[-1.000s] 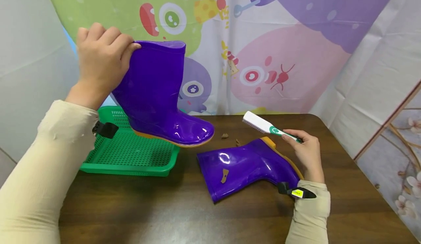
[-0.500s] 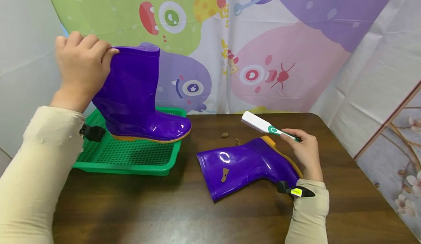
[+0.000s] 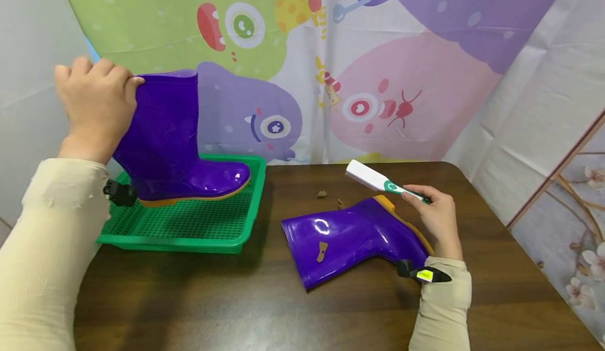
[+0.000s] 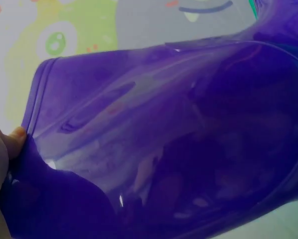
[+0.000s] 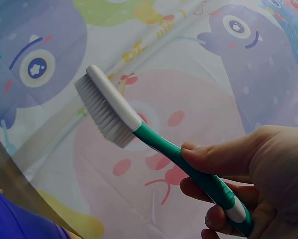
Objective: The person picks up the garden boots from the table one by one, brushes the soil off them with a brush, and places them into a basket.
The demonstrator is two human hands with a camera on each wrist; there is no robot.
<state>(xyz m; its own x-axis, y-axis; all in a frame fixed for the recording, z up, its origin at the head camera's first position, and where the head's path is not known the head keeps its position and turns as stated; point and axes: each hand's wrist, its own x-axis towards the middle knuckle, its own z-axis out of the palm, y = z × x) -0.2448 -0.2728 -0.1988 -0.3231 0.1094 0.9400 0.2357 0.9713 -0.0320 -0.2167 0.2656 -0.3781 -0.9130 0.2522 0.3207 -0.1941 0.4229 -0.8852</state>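
Observation:
My left hand (image 3: 96, 104) grips the top rim of a purple rain boot (image 3: 165, 135), which stands upright over the green basket (image 3: 189, 243), its yellow sole overlapping the mesh bottom in the head view. In the left wrist view the thumb presses the rim of the boot shaft (image 4: 179, 129). My right hand (image 3: 437, 214) holds a white-and-green scrub brush (image 5: 114, 104) by its handle, bristles facing down and left. Below the brush, a second purple rain boot (image 3: 350, 235) lies on its side, sole turned to the back right, with a brown patch (image 3: 322, 251) on its shaft.
Small brown crumbs (image 3: 322, 194) lie on the wooden table (image 3: 227, 303) behind the lying boot. A cartoon-printed curtain (image 3: 302, 67) hangs along the table's back edge. A flowered panel (image 3: 572, 235) stands at the right.
My left hand has carried the upright boot left and down, from beside the basket's right end to over its middle. The right hand and brush stay almost still; the lying boot has not moved.

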